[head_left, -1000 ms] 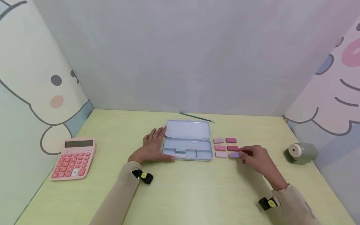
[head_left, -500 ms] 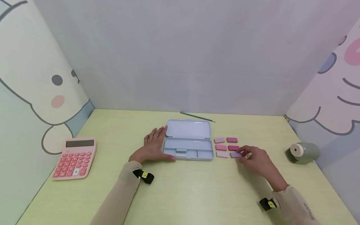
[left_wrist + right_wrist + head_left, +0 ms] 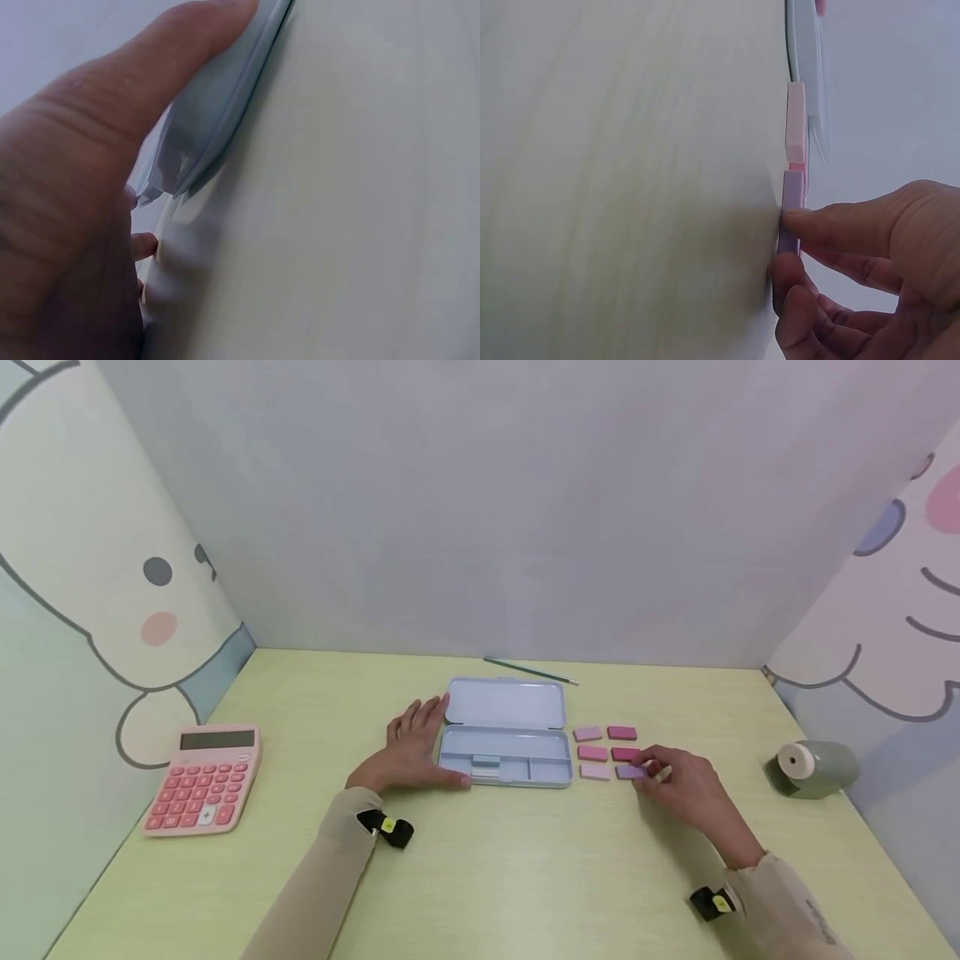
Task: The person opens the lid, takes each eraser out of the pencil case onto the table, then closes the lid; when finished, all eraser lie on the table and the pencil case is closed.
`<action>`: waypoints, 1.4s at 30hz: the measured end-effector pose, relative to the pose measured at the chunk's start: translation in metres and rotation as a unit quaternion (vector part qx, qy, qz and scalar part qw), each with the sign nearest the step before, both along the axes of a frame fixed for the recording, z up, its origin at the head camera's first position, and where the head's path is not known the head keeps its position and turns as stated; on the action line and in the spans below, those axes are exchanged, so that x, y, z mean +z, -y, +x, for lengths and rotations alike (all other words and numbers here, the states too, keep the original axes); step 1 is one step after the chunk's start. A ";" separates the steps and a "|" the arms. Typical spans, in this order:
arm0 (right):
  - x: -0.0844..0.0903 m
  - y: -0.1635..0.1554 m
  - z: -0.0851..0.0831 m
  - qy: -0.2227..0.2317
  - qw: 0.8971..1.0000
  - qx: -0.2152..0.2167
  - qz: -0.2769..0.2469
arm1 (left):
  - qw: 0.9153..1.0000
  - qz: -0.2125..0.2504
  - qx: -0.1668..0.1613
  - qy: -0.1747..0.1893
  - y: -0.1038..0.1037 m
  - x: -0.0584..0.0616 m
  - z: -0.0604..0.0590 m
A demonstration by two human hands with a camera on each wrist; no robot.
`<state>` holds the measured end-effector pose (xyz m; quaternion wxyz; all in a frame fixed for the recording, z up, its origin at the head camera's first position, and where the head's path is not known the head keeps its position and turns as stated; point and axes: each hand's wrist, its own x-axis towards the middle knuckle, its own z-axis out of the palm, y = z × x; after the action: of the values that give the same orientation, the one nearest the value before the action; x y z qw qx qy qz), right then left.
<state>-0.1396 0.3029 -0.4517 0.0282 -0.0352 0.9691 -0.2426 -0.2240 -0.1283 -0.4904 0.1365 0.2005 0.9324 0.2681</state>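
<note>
An open light-blue pencil case [image 3: 546, 745] lies mid-table with its lid folded back. My left hand [image 3: 408, 758] spreads along its left side, fingers stretched toward the lid and thumb [image 3: 161, 64] on the front edge. Inside the case, a small blue block [image 3: 486, 761] and a white one sit in a front compartment. Right of the case, small eraser-like blocks in pinks and purple lie in two columns. My right hand [image 3: 678, 783] pinches the purple eraser [image 3: 793, 193] at the near right of the group, thumb on its side and index finger at its end.
A dark green pencil [image 3: 531, 671] lies behind the case. The pink calculator [image 3: 202, 781] rests at the far left, and a grey-green pencil sharpener [image 3: 813, 768] stands at the right. A pale wall rises along the table's back edge.
The right hand's fingers have shifted slightly on the purple eraser, which now sits straighter in line with its neighbours. The left hand keeps its place at the case.
</note>
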 end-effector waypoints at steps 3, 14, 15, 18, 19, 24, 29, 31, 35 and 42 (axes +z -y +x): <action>0.002 0.000 0.000 -0.004 1.000 0.001 0.007 | 1.000 -0.006 0.000 0.001 0.001 0.000 -0.001; 0.013 0.036 -0.011 -0.031 0.998 0.031 -0.041 | 1.000 -0.015 0.004 0.002 0.002 0.005 0.000; 0.014 0.042 -0.013 -0.031 0.998 0.034 -0.048 | 1.000 -0.015 0.005 0.001 0.002 0.005 0.000; 0.018 0.059 -0.020 -0.033 0.995 0.055 -0.070 | 1.000 -0.013 0.008 0.001 0.003 0.004 0.000; 0.019 0.065 -0.022 -0.033 0.995 0.064 -0.076 | 1.000 -0.012 0.009 0.000 0.003 0.005 0.000; 0.024 0.090 -0.033 -0.019 0.990 0.103 -0.094 | 1.000 -0.009 0.005 0.000 0.001 0.005 0.000; 0.024 0.114 -0.041 -0.011 0.986 0.138 -0.095 | 1.000 -0.012 0.007 0.008 -0.002 0.005 0.000; 0.022 0.123 -0.043 -0.010 0.983 0.153 -0.097 | 1.000 -0.008 0.009 0.009 -0.003 0.003 -0.001; 0.016 0.142 -0.046 -0.011 0.980 0.175 -0.095 | 1.000 0.004 0.010 0.000 -0.002 -0.004 -0.002; 0.012 0.165 -0.048 -0.004 0.979 0.190 -0.079 | 1.000 0.000 0.003 -0.015 -0.002 -0.006 -0.003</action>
<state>-0.1874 0.1377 -0.4395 0.0674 -0.2221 0.9226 -0.3082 -0.2268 -0.1266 -0.4960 0.1215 0.2013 0.9350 0.2655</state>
